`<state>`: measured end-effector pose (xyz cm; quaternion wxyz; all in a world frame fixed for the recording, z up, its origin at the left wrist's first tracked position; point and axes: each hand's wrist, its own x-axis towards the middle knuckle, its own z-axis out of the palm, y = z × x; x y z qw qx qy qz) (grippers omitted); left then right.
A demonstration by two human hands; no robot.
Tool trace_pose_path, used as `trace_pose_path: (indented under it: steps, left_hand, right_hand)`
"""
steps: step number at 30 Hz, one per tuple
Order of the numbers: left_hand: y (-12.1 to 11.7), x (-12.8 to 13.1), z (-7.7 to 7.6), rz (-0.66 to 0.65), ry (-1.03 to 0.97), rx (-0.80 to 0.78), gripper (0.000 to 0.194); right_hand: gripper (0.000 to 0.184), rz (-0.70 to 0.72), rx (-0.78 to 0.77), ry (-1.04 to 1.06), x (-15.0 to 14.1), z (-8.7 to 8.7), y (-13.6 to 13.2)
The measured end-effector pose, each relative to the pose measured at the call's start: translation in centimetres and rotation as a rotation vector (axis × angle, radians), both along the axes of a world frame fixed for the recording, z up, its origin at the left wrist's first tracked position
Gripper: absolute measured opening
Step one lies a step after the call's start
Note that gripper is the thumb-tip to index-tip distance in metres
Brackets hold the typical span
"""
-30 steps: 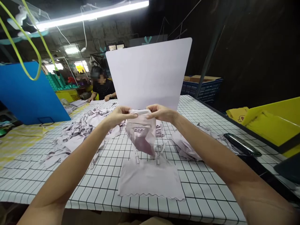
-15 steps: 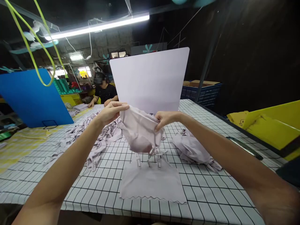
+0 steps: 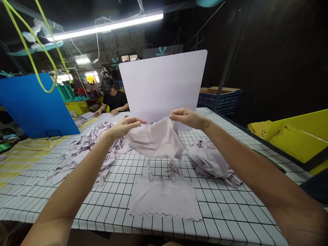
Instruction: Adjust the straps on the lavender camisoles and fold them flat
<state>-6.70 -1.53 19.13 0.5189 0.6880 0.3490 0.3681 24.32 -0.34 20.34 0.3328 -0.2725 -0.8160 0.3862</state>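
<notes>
fingers point(image 3: 137, 121) of our left hand point(image 3: 122, 128) pinch the upper left corner of a pale lilac garment point(image 3: 156, 141), while those of our right hand point(image 3: 189, 118) are closed on its upper right corner. between them the cloth hangs off the desk point(image 3: 225, 208), its upper edge slightly slack, its folds loose and its lower right part bunched.

we judge the step in hand to be spreading the garment by its upper edge. as we see it, the next move calls for an even pull from both sides, a firm grip on the corners, and a check that the lower edge hangs free.

nearer to us, below the fingers, a flat piece point(image 3: 165, 199) lies with its wavy hem our way and its buckled straps point(image 3: 150, 176) pointing up under the garment. those straps are what could snag; at the right one we cannot tell whether cloth and strap touch.

left of our left fingers sprawls a tangled heap point(image 3: 84, 150); right of and below our right fingers sits a crumpled bundle point(image 3: 211, 160), near our forearm. just beyond both hands, a white board point(image 3: 164, 85) stands upright and limits reaching forward. farther off to the left, a co-worker point(image 3: 115, 101) leans over the desk.
</notes>
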Motion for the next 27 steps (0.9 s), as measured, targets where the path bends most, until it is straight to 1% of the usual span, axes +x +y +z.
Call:
trace_pose_path:
  steps: [2,4,6,8,10,12,14,17,18,20,22,24,25,27]
  left_hand:
    - [0.2,2.4,-1.4,-0.096,-0.110,0.017,0.054]
    - [0.3,5.0,-2.5,-0.155,-0.172,-0.012,0.049]
    - [0.1,6.7,-3.0,-0.156,-0.196,-0.037,0.041]
    - [-0.2,7.0,-2.8,-0.116,-0.220,-0.028,0.040]
    - [-0.4,6.2,-2.3,-0.067,-0.241,-0.004,0.041]
    - [-0.7,4.6,-1.7,-0.038,-0.183,0.008,0.041]
    - [-0.8,3.0,-1.3,-0.034,-0.034,0.007,0.039]
    - [-1.0,1.1,-1.3,-0.082,0.172,0.003,0.035]
    - [-1.1,0.6,-1.3,-0.098,0.199,0.002,0.035]
    - [-0.9,-0.3,-1.3,-0.098,0.181,0.014,0.036]
    - [-0.5,-1.1,-0.9,-0.043,0.102,0.057,0.037]
    - [0.2,-1.9,0.0,0.029,0.040,0.135,0.039]
    - [0.6,-2.2,0.6,0.060,0.040,0.183,0.040]
    - [1.6,-2.5,2.2,0.116,0.119,0.295,0.040]
  right_hand:
    - [0.043,0.001,0.021,-0.025,-1.8,0.2,-0.2]
    - [0.043,-0.021,0.012,-0.023,-3.0,0.3,-0.3]
    - [0.043,-0.029,-0.035,-0.027,-2.9,0.4,-0.4]
    - [0.042,-0.015,-0.130,-0.096,-1.6,0.3,-0.4]
    - [0.041,-0.015,-0.229,-0.187,0.5,0.2,-0.5]
    - [0.040,-0.049,-0.276,-0.204,2.7,0.1,-0.6]
    - [0.039,-0.092,-0.282,-0.157,4.5,0.0,-0.7]
    - [0.038,-0.121,-0.295,-0.035,6.4,0.1,-0.7]
    - [0.038,-0.129,-0.295,0.015,6.8,0.1,-0.6]
    - [0.037,-0.142,-0.278,0.082,7.4,0.4,-0.5]
    - [0.035,-0.151,-0.247,0.074,7.8,0.8,-0.4]
    - [0.035,-0.162,-0.212,0.050,7.9,1.3,-0.4]
    - [0.035,-0.172,-0.193,0.063,7.9,1.6,-0.4]
    - [0.036,-0.201,-0.144,0.132,7.6,2.3,-0.1]
